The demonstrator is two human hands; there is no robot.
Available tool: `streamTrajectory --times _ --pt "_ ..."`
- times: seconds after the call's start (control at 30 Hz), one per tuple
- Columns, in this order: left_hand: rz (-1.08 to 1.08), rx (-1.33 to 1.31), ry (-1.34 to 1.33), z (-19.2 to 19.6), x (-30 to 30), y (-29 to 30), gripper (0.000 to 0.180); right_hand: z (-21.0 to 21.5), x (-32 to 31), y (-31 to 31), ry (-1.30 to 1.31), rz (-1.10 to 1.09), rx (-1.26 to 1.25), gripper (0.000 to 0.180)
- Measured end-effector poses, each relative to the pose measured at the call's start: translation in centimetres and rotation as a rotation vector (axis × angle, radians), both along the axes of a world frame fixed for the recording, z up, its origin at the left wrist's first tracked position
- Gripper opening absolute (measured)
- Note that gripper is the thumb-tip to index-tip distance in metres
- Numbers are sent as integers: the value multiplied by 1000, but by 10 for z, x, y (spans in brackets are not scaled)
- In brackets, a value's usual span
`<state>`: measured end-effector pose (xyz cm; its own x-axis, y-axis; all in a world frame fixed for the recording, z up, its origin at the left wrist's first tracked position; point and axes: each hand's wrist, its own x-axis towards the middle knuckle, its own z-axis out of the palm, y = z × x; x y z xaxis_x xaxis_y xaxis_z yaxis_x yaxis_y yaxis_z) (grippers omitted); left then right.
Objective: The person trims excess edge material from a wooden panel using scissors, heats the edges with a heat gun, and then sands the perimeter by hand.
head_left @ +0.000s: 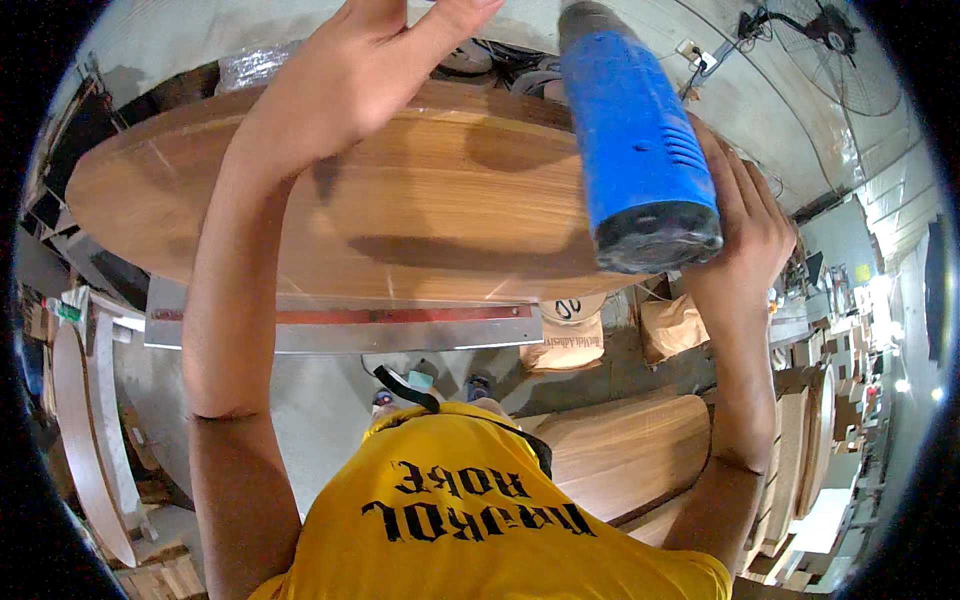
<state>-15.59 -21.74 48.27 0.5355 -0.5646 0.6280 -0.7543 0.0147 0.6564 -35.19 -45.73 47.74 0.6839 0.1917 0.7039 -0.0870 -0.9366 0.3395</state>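
My right hand [745,215] is closed at the side of a blue heat gun [640,130]; its grip is hidden behind the body. The gun's black rear end faces me, and its dark nozzle points to the upper edge. Below it lies a long oval wood-grain board [430,200], with shadows across its face. My left hand [350,75] reaches over the board's far edge. Its thumb stretches to the right, while the upper edge of the view cuts off the other fingers, so whatever they touch is out of sight.
A metal rail with a red strip [350,317] runs under the board's near edge. Paper sacks [565,340] stand on the floor beyond my feet. More wood-grain boards [630,450] lie at lower right, and a curved panel [90,440] leans at left. A fan [835,40] is at upper right.
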Motion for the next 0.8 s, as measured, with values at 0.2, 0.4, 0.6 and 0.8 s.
streamTrajectory --times 0.2,0.4,0.6,0.8 --pt "-57 -36 -91 -10 29 -7 55 -1 -8 -8 -66 2 -75 62" --pt "18 75 54 8 2 2 61 0 -13 -12 -52 -39 -70 61" --pt "102 120 13 9 -1 9 66 2 -20 -10 -61 -94 -67 55" --pt "23 91 107 0 7 1 70 -2 -12 11 -54 -94 -95 57"
